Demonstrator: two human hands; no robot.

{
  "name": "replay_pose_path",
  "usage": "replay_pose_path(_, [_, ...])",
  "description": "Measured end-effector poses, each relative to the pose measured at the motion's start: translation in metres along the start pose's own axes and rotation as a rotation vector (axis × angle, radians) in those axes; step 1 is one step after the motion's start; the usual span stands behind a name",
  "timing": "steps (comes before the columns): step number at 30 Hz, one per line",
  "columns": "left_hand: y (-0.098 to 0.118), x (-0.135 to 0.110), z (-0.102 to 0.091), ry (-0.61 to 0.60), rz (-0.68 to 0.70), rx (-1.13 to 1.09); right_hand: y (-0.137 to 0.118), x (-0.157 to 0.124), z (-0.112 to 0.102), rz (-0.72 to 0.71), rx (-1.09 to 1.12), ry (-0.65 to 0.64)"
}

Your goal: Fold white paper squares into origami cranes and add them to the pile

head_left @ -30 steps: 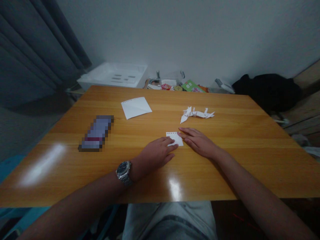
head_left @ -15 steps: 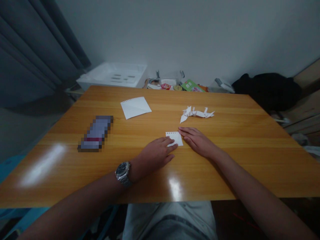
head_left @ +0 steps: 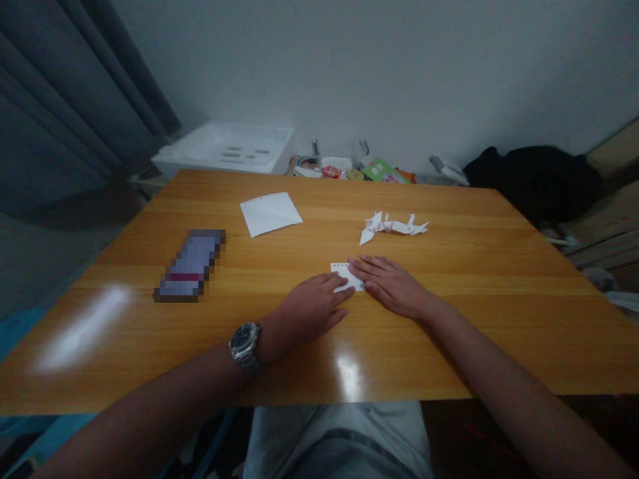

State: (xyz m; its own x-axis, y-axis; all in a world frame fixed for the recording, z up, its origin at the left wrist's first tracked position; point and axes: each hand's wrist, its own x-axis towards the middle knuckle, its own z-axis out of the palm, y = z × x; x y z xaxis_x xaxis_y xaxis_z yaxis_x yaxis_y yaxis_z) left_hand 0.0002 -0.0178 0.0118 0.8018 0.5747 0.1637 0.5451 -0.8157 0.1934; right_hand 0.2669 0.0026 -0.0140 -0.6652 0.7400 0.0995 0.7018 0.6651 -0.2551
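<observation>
Our right hand (head_left: 392, 286) slid in, fingers together, now lying on small notepaper slip (head_left: 341, 270); left hand (head_left: 308, 307) fingers also on slip, flat, nothing pinched.

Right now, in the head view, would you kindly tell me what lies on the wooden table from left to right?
pixelated blurred object, spiral-edged notepaper sheet, small notepaper piece, folded paper origami figure

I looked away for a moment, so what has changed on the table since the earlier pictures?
The right hand has slid left, its fingers now lying over the right part of the small notepaper slip. The left hand stayed on the slip's left side; the folded paper figure and larger sheet stayed put.
</observation>
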Motion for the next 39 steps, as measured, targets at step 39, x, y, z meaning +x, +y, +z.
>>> replay_pose_path(39, [-0.027,0.0,0.005,0.051,-0.114,-0.015,0.002,0.002,-0.001,0.003,0.075,0.111])
